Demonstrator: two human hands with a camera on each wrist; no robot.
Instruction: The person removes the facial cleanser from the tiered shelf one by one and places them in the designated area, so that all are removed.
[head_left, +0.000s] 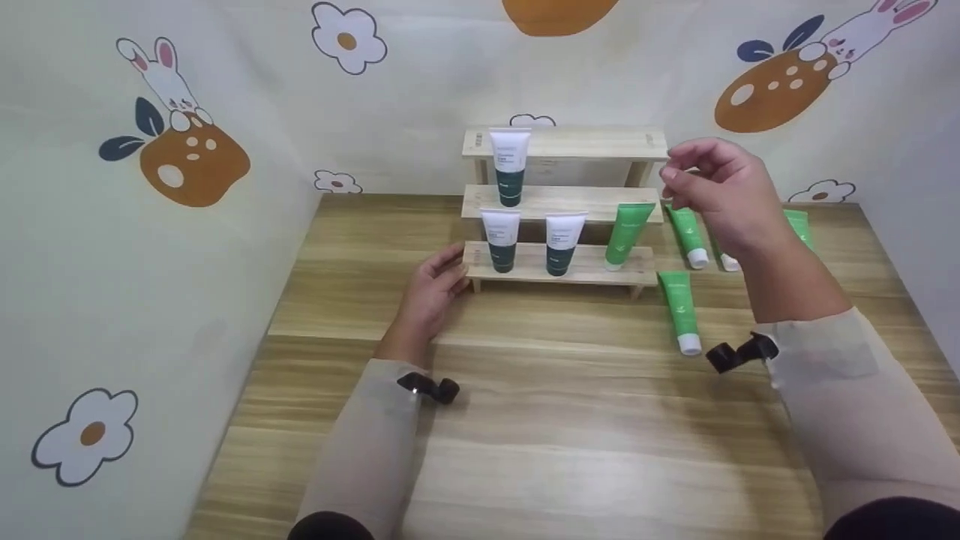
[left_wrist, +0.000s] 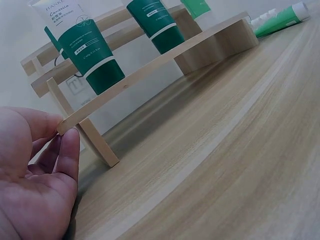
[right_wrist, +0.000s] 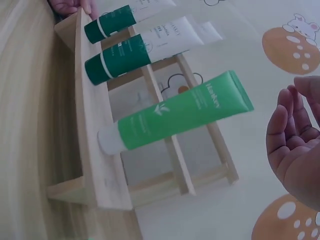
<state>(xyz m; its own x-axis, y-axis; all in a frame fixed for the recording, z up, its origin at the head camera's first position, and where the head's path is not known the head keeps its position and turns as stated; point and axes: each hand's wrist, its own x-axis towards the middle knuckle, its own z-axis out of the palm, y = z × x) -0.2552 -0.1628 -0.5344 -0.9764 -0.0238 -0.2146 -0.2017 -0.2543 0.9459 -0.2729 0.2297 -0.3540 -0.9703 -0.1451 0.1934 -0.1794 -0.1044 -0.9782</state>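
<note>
A three-tier wooden display rack (head_left: 600, 202) stands against the back cloth. My left hand (head_left: 433, 294) holds the left end of its bottom step, and the left wrist view shows the thumb above the board and fingers beneath. Two white-and-dark-green squeeze tubes (head_left: 502, 240) stand on the bottom step, with a bright green squeeze tube (right_wrist: 175, 114) to their right, leaning slightly. Another white-and-dark-green tube (head_left: 510, 166) stands on the middle step. Raised beside the right end of the top step, my right hand (head_left: 724, 191) has loosely bent fingers with nothing between them.
Several green tubes lie on the wood-grain table right of the rack, one of them (head_left: 679, 313) closer to me. Others, including a tube (head_left: 688, 236) with a white cap, lie under or behind my right arm. Patterned cloth (head_left: 420, 112) rises behind and at both sides.
</note>
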